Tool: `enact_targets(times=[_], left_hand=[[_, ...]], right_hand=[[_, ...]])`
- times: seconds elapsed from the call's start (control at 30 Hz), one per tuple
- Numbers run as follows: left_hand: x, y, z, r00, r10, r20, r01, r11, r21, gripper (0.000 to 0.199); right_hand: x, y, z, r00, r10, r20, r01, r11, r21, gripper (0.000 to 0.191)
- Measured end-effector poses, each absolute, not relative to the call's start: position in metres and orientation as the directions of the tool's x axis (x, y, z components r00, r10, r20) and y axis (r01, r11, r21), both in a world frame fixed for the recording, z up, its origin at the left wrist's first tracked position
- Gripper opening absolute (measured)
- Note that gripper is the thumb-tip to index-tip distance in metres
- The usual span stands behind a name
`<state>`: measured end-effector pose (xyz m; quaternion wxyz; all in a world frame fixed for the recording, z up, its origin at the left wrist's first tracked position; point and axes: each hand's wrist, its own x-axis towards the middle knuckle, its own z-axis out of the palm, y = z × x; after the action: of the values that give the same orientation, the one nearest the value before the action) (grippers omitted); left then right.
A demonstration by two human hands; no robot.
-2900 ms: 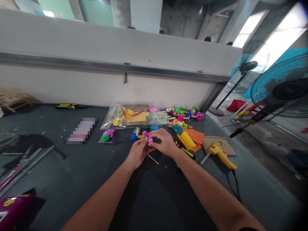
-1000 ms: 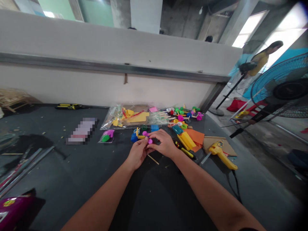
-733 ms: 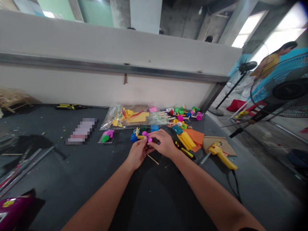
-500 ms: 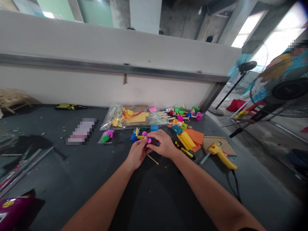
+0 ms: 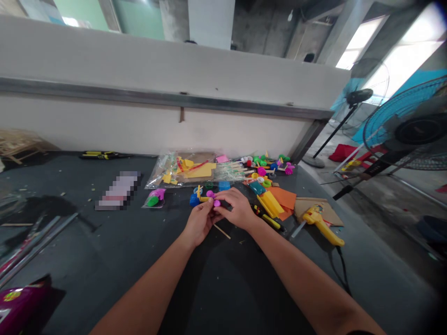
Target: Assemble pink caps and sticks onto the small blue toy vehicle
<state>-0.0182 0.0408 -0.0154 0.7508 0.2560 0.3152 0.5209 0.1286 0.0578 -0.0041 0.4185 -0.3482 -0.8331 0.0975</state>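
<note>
My left hand (image 5: 199,222) and my right hand (image 5: 238,208) meet near the middle of the dark table. Between their pinched fingertips is a small craft piece with purple discs (image 5: 217,203) and a yellow strip (image 5: 204,199); the fingers hide part of it. A blue bottle cap (image 5: 194,200) shows at its left end, but whether it is joined or just behind, I cannot tell. Below my fingers a thin wooden stick (image 5: 222,231) lies on the table. Just beyond them sits a lighter blue cap (image 5: 224,185).
A yellow glue gun (image 5: 323,225) lies on cardboard at right, its cord trailing forward. Nearer are orange sheets (image 5: 286,197) and a yellow-black cutter (image 5: 271,222). Plastic bags (image 5: 157,174) and colourful caps line the back. A fan (image 5: 415,130) stands beyond the right edge.
My hands keep their hold on the craft piece, with only a slight shift of the fingers. The person behind the fan at right has gone out of view.
</note>
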Motion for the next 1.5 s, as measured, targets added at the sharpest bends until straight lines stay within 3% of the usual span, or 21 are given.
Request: enact_targets(times=[0.13,0.3,0.9,1.5], left_hand=[[-0.0195,0.0404,-0.0151,0.279,0.939,-0.204,-0.619,0.338,0.709,0.02],[-0.0197,0.0396,-0.0144,0.265,0.938,-0.222,-0.622,0.343,0.704,0.017],[-0.0202,0.0403,-0.0162,0.3,0.938,-0.173,-0.621,0.33,0.712,0.018],[-0.0185,0.0398,-0.0166,0.248,0.953,-0.177,-0.617,0.296,0.729,0.02]], right_hand=[[0.1285,0.0576,-0.0039,-0.372,0.684,0.628,0.521,0.713,-0.469,0.016],[0.1285,0.0554,-0.0011,-0.408,0.66,0.631,0.498,0.74,-0.452,0.026],[0.1285,0.0563,-0.0025,-0.367,0.663,0.653,0.489,0.734,-0.47,0.015],[0.1285,0.0563,-0.0026,-0.403,0.649,0.645,0.483,0.75,-0.453,0.025]])
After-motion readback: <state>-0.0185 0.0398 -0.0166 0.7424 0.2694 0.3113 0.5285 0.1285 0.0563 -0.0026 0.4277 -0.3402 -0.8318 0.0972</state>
